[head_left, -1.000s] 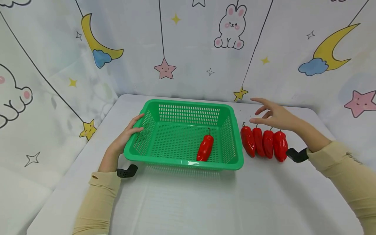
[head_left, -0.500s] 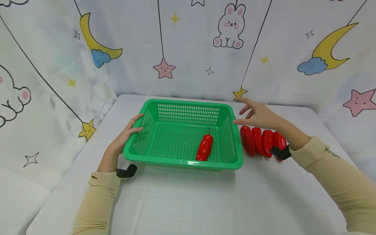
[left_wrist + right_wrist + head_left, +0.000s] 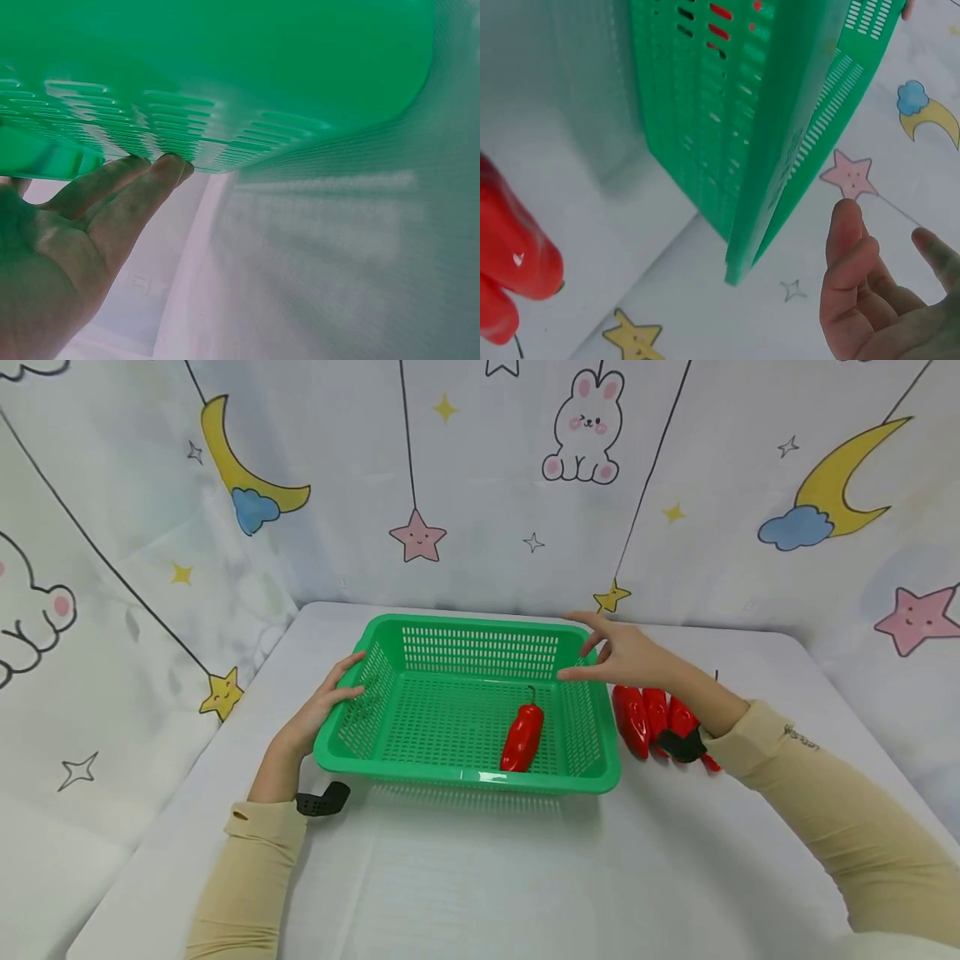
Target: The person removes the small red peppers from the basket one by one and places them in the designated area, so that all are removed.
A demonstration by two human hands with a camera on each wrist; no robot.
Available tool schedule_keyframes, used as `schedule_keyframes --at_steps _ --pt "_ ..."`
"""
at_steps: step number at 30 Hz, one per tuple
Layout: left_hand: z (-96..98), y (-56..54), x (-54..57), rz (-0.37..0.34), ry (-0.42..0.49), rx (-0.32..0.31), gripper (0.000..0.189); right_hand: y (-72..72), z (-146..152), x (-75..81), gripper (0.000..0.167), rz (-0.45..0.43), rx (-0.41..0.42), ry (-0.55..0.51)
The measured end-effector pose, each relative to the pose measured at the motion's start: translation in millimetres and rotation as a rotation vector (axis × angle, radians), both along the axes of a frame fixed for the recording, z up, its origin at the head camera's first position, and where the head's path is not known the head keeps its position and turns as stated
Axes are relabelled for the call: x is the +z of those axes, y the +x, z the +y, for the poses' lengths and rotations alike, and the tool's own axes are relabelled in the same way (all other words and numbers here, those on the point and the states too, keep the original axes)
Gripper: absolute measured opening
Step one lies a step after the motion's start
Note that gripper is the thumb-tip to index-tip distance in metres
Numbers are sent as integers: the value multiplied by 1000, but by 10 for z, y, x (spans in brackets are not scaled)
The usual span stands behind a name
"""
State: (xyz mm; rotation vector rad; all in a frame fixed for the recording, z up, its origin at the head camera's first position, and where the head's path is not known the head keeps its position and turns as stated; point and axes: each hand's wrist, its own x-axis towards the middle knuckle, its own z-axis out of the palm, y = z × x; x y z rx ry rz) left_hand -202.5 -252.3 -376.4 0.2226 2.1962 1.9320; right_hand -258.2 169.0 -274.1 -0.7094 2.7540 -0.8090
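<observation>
A green plastic basket (image 3: 465, 775) stands on the table, one red pepper (image 3: 522, 739) lying in its right part. My left hand (image 3: 311, 714) holds the basket's left rim; in the left wrist view its fingertips (image 3: 169, 166) touch the slotted outer wall. Above the basket's far right corner hovers my right hand (image 3: 626, 656), thumb and fingers spread apart, nothing between them. Several red peppers (image 3: 632, 722) lie side by side on the table right of the basket, partly hidden under my right forearm. The right wrist view shows some peppers (image 3: 517, 247) below that hand.
A white cloth covers the table (image 3: 465, 877). Behind it and along the left hangs a white curtain (image 3: 480, 460) printed with moons, stars and rabbits. A black wrist camera (image 3: 322, 799) sits at my left wrist, another (image 3: 682, 745) at my right.
My right hand has moved left from above the row of peppers to over the basket's far right corner. The left hand stays on the rim; the basket and peppers have not moved.
</observation>
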Motion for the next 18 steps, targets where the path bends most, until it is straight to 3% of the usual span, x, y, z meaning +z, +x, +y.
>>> schedule_keyframes --at_steps 7,18 --pt "-4 3 -14 -10 6 -1 59 -8 -189 -60 86 31 65 42" --pt "-2 -1 7 -5 6 -4 59 11 -372 -180 91 -15 100 140"
